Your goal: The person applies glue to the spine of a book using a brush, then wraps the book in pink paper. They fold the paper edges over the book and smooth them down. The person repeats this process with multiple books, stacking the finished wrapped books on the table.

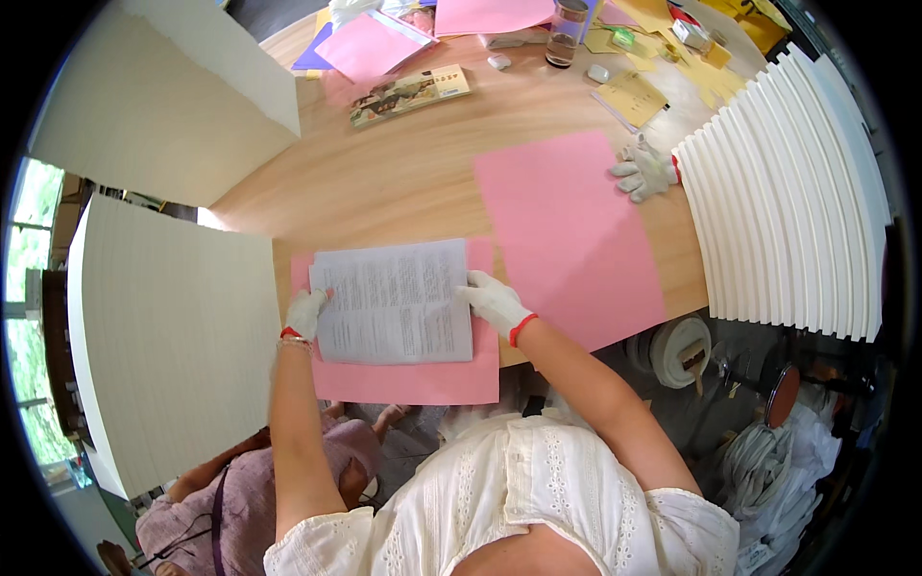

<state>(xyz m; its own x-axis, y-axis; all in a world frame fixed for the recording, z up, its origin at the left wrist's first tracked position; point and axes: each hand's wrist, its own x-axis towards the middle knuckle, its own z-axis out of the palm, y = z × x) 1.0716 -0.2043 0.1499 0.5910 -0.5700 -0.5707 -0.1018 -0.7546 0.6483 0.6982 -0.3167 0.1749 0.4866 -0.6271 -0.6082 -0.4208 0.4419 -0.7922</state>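
A stack of printed white sheets (394, 305) lies on a pink sheet (413, 382) at the table's near edge. My left hand (305, 313), in a white glove with a red cuff, grips the stack's left edge with the thumb on top. On the opposite edge my right hand (494, 301), gloved the same way, holds the sheets between thumb and fingers; the fingers beneath are hidden. To the right, a larger pink sheet (576, 240) rests flat and overhangs the near table edge.
Tall white stacks flank me: one left (182, 346), a ridged one right (788, 192). Beside the latter is a white glove (643, 169); whether a hand fills it I cannot tell. Farther back are a flat box (411, 96), a glass (565, 36) and yellow papers (629, 99). Someone in mauve (288, 490) is at lower left.
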